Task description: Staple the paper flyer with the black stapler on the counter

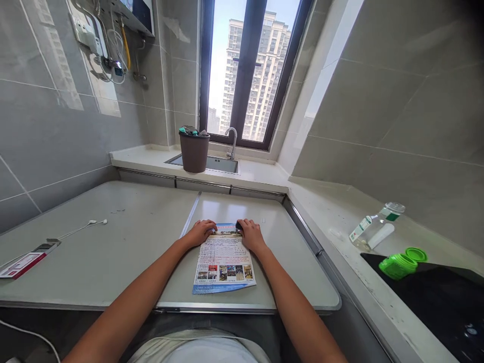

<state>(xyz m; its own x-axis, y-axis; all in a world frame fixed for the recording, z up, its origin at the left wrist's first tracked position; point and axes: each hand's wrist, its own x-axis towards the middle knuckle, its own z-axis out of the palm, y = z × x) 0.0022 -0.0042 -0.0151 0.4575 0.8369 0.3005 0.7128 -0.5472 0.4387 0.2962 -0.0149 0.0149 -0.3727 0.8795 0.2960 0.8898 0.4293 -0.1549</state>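
A printed flyer [226,252] with text, a row of small photos and blue borders lies on the white folding table in front of me. My left hand [202,232] is at its upper left corner, the fingers curled and pinching the edge. At the upper right corner is my right hand [250,234], its fingers closed around a small black object [238,226]. Most of that object is hidden by the fingers, so its kind does not show. The flyer's lower edge is slightly curved.
On the folding table [151,201] at left lie a red-and-white box [24,264] and a white cable [77,229]. A brown bin [194,154] stands by the sink [223,164]. At right are a clear bottle [374,229], a green container [399,264] and a black cooktop [438,297].
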